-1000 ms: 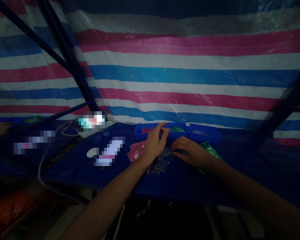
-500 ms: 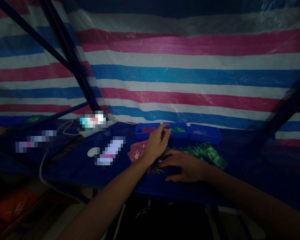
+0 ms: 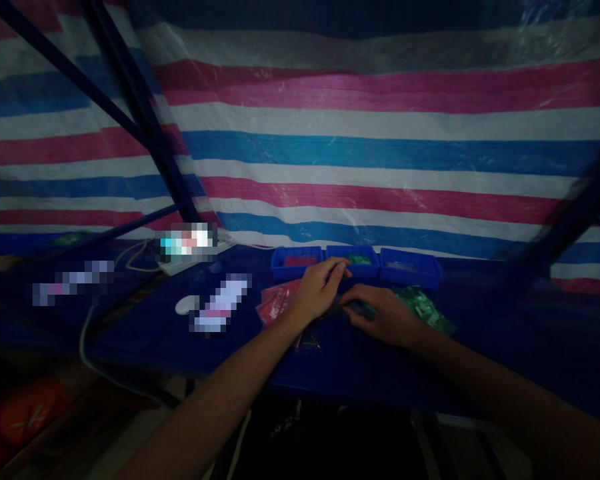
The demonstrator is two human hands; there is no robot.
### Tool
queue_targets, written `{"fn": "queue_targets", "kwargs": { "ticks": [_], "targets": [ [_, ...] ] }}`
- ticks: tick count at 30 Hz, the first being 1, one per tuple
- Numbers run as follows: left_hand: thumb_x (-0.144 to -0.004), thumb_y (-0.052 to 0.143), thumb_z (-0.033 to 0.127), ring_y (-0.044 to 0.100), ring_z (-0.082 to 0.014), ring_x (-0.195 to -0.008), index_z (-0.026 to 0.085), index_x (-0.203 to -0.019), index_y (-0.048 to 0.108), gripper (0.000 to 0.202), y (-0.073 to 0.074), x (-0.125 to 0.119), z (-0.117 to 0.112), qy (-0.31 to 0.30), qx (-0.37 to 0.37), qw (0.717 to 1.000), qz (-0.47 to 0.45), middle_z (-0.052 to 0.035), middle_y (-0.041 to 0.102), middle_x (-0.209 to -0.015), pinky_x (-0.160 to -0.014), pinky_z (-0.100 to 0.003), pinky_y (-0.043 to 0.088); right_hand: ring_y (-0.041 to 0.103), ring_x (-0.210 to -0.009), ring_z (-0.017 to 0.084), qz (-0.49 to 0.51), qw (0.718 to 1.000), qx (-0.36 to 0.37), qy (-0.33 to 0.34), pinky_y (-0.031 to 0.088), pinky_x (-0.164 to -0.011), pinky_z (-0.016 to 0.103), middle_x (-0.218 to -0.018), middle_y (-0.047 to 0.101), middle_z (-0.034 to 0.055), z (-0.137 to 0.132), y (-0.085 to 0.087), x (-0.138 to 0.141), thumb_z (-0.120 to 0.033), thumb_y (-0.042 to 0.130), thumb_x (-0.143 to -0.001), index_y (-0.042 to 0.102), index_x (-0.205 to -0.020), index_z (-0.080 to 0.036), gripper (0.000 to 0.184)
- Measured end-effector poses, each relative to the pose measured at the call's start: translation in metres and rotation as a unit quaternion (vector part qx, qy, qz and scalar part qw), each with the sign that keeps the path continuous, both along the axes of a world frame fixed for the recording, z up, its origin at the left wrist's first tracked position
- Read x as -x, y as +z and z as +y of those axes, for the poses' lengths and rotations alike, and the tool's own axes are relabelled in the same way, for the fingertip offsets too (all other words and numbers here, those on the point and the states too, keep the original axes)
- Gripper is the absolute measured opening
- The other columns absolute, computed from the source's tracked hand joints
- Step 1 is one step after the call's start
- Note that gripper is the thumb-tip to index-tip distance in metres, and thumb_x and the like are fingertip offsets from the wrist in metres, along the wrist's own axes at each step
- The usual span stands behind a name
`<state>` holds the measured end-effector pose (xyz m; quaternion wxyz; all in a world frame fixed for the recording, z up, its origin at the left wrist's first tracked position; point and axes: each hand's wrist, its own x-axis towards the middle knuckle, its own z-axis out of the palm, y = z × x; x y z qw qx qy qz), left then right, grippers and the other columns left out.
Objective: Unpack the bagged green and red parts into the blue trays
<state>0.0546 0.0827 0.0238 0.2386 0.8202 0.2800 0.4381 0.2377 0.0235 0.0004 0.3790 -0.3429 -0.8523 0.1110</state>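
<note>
My left hand hovers just in front of the blue bins, thumb against curled fingers; whatever lies in them is too dim to make out. Close by on the right, my right hand is closed in a pinch, and a faint clear edge near its fingertips cannot be named. Flat pink plastic packets lie left of my left hand. Green shiny packets spread beyond my right hand, partly hidden by it. Below my left wrist rests a small clear bag with thin dark pieces.
Behind the hands stand a blue bin with red contents, one with green contents, and a third blue bin. On the left are a white round object, a blurred phone-like shape and a white power strip.
My right hand has moved up and right from the small clear bag, its spread fingers now drawn into a pinch. My left hand has lowered slightly, fingers closer together.
</note>
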Motion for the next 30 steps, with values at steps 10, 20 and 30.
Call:
{"fn": "queue_targets", "kwargs": {
  "ticks": [10, 20, 30],
  "targets": [
    [-0.094, 0.062, 0.028, 0.070, -0.0176, -0.087, 0.022, -0.127, 0.059, 0.033, -0.006, -0.004, 0.001, -0.034, 0.046, 0.998, -0.014, -0.0051, 0.074, -0.102, -0.080, -0.032, 0.054, 0.069, -0.087, 0.019, 0.308, 0.936, 0.150, -0.080, 0.056, -0.082, 0.035, -0.094, 0.069, 0.0050, 0.028, -0.008, -0.018, -0.027, 0.072, -0.083, 0.060, -0.106, -0.022, 0.026],
    [-0.088, 0.060, 0.017, 0.066, -0.0164, -0.085, 0.018, -0.101, 0.067, 0.015, -0.002, -0.005, -0.002, -0.019, 0.003, 0.999, 0.038, -0.0032, 0.071, -0.095, -0.078, -0.029, 0.051, 0.066, -0.089, 0.018, 0.289, 0.939, 0.166, -0.081, 0.055, -0.082, 0.033, -0.099, 0.066, 0.0047, 0.023, -0.004, -0.012, -0.025, 0.070, -0.083, 0.063, -0.109, -0.021, 0.027],
    [-0.087, 0.059, 0.015, 0.066, -0.0162, -0.088, 0.019, -0.102, 0.065, 0.016, -0.003, -0.005, -0.001, -0.022, 0.022, 0.999, 0.020, -0.0021, 0.071, -0.096, -0.080, -0.029, 0.050, 0.067, -0.092, 0.019, 0.298, 0.935, 0.180, -0.063, 0.056, -0.084, 0.035, -0.102, 0.068, 0.0055, 0.026, -0.009, -0.011, -0.030, 0.073, -0.083, 0.064, -0.111, -0.022, 0.030]
  ]
}}
